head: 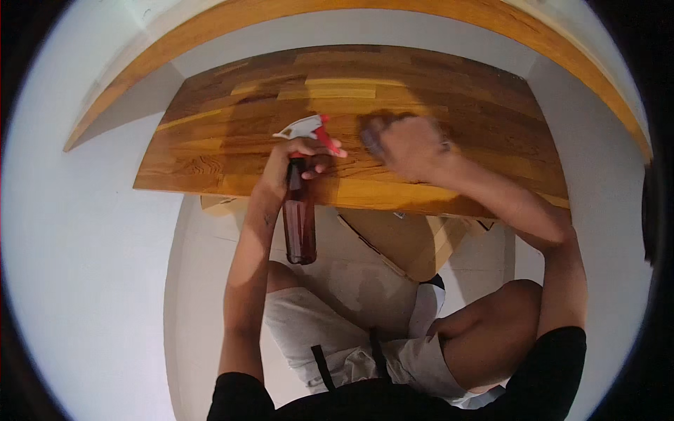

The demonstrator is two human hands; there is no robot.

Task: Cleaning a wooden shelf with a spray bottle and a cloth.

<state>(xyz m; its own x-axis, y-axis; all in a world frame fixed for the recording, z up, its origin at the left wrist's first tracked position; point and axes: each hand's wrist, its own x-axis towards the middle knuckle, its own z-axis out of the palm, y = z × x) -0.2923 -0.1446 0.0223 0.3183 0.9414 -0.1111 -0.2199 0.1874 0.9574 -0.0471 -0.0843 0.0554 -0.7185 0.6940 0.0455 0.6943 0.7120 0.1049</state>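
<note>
My left hand [300,158] grips a brown spray bottle [300,226] by the neck, just under its red and white trigger head [308,128]. The bottle hangs upright past the front edge of the wooden tabletop [253,121]. Over the middle of that surface, my right hand [410,147] is curled around a dark, bunched thing [373,138], perhaps a cloth; motion blur hides its exact kind. That hand is at the wood or just over it.
A curved-looking wooden shelf edge [337,9] runs across the top of the view. White walls [95,237] flank the tabletop. Below it, cardboard [395,237] lies on the tiled floor [337,273], near my legs and a white shoe or sock.
</note>
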